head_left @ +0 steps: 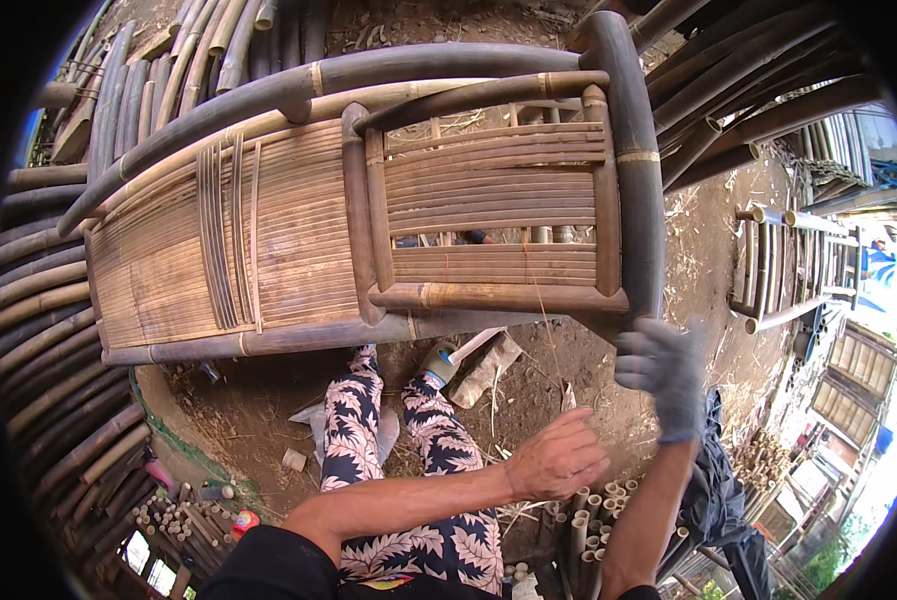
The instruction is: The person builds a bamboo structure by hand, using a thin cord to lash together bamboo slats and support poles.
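Observation:
A bamboo bench or lounger (309,220) with a dark pole frame stretches across the view before me. Thin brown slats (499,200) fill a smaller framed section at its right end, with gaps between some of them. From those slats a thin reddish string (541,300) runs down to my left hand (561,458). This bare hand is closed, seemingly on the string, with a small pale piece just above the fingers. My right hand (661,378) wears a grey glove, beside the lower end of the thick dark right post. Motion smears its fingers.
Dark bamboo poles (44,330) are stacked at the left, and more (749,100) at the upper right. A blade-like tool leans on a wooden block (487,370) by my foot. Cut bamboo pieces (594,525) stand low right. A bamboo frame (794,260) lies farther right.

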Available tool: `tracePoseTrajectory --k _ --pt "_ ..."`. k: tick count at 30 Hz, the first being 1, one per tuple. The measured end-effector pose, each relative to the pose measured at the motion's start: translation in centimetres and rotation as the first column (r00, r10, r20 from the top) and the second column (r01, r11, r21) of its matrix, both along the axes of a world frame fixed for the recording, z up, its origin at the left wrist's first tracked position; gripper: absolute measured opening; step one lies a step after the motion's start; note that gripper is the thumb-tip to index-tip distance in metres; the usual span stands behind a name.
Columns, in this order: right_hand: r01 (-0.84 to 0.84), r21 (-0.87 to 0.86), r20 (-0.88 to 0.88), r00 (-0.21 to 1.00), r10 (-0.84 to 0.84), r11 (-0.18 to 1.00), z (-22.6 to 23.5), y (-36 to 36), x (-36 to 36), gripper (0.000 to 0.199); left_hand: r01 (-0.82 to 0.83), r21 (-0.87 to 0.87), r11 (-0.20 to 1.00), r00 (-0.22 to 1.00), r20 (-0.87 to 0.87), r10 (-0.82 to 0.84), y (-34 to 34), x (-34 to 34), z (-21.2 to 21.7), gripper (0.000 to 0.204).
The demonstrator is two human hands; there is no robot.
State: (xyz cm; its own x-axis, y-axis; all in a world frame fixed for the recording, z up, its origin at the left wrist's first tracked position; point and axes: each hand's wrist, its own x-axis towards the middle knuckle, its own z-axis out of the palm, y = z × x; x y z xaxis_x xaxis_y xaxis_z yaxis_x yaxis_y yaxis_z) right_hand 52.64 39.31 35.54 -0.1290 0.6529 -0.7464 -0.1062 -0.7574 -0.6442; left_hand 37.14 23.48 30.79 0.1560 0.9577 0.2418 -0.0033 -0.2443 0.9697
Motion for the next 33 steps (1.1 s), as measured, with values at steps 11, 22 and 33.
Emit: tracePoseTrajectory --k 11,22,33 --pt "0.194 0.47 0.096 0.959 -0.268 0.861 -0.7 5.7 -13.6 0.035 -0.326 -0.189 0.926 0.765 -0.628 0.141 11.3 -11.7 -15.3 0.116" --pt "-0.958 -0.282 0.894 -0.279 0.349 -0.044 -7.2 -5.4 -13.3 0.01 -0.046 -0.228 0.973 0.717 -0.686 -0.127 13.6 -11.4 -20.7 0.124" --pt "-0.573 -0.231 0.721 0.442 0.534 0.786 -4.4 -2.4 -7.7 0.017 -0.152 -0.148 0.977 0.646 -0.763 -0.015 12.4 -12.1 -21.0 0.131"
